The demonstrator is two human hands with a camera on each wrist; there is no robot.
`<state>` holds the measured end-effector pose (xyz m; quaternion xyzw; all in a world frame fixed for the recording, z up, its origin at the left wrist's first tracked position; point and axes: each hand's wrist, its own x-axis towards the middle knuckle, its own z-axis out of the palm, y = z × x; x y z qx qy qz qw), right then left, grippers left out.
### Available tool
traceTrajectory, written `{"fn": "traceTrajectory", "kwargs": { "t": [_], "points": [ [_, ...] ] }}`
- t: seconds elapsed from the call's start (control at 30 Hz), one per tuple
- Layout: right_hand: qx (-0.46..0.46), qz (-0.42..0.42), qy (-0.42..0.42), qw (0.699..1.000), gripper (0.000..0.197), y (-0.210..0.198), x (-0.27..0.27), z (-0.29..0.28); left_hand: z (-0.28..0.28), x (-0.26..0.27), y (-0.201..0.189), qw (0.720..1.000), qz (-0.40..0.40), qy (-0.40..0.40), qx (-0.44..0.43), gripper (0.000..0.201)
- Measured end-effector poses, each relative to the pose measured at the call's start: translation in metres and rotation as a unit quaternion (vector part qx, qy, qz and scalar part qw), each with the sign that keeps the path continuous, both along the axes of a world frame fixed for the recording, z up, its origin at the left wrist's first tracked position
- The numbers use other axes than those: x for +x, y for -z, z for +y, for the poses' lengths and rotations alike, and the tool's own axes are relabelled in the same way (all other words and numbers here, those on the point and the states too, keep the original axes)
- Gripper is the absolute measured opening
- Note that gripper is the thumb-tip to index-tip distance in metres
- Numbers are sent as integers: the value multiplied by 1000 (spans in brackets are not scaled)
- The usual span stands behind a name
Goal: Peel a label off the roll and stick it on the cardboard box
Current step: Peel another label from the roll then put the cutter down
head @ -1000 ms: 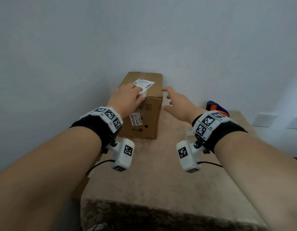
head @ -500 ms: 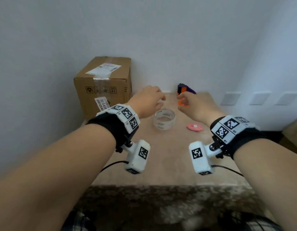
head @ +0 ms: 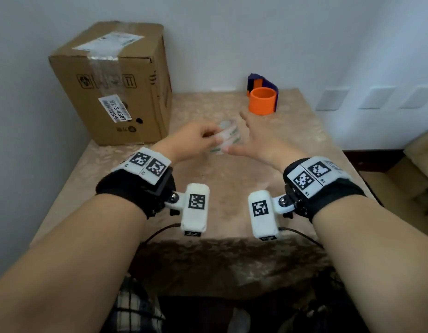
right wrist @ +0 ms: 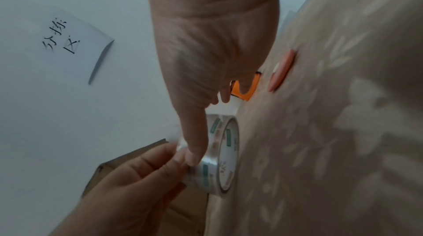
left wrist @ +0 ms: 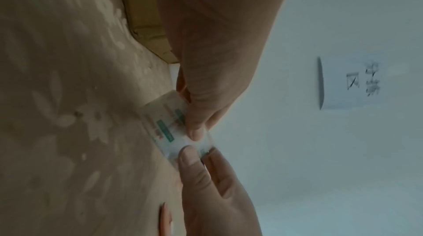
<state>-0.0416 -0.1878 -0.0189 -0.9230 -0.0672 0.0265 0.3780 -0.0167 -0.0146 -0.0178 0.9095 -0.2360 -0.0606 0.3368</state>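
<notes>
The label roll (head: 228,137), clear with green print, is held low over the tabletop between my hands and looks blurred. My left hand (head: 214,138) grips it, fingers curled round its rim (right wrist: 160,164). My right hand (head: 235,132) has its fingers spread, and only the thumb (right wrist: 194,147) touches the roll's (right wrist: 225,158) outer face. The left wrist view shows both thumbs on the roll (left wrist: 164,127). The cardboard box (head: 116,92) stands at the back left against the wall, with a white label (head: 107,43) on its taped top.
An orange ring (head: 262,100) with a purple holder (head: 257,79) behind it stands at the back of the beige flowered table (head: 208,174). A pink disc (right wrist: 281,71) lies near the right hand. The wall is close behind, and a paper note (right wrist: 59,37) hangs on it.
Both hands left the box top and came right to the roll. Half a second ago the roll stood free on the table; now my left hand grips it and the right thumb touches it.
</notes>
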Motion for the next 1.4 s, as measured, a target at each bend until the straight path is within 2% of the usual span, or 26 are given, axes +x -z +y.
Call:
{"fn": "traceTrajectory", "kwargs": {
  "t": [0.13, 0.23, 0.33, 0.53, 0.67, 0.87, 1.0, 1.1, 1.27, 1.4],
  "points": [
    [3, -45, -3, 999, 92, -6, 2, 15, 13, -9, -11, 998, 27, 1, -64, 15],
    [28, -76, 7, 997, 90, -9, 4, 25, 19, -12, -17, 994, 14, -26, -101, 19],
    [5, -108, -4, 994, 84, -12, 4, 34, 24, -12, -18, 990, 1, -55, -130, 21],
    [-9, -172, -31, 985, 49, -12, 2, 43, 28, -11, -18, 978, 2, -106, -182, 18],
    [6, -189, -26, 982, 37, -13, 0, 45, 27, -12, -18, 974, 8, -124, -191, 16],
    [90, -194, 58, 975, 19, -15, 2, 43, 22, -16, -21, 977, 8, -125, -171, 16],
    [92, -194, 87, 973, 13, -15, 7, 36, 18, -20, -24, 977, 50, -94, -183, 9],
    [52, -198, 76, 976, 13, -13, 8, 31, 17, -20, -25, 987, 35, -86, -135, 9],
    [31, -197, 41, 979, 12, -20, 3, 35, 15, -15, -18, 991, -48, -123, -29, 8],
    [60, -201, 21, 978, 9, -25, -1, 40, 19, -13, -12, 987, -65, -144, -42, 12]
  ]
}}
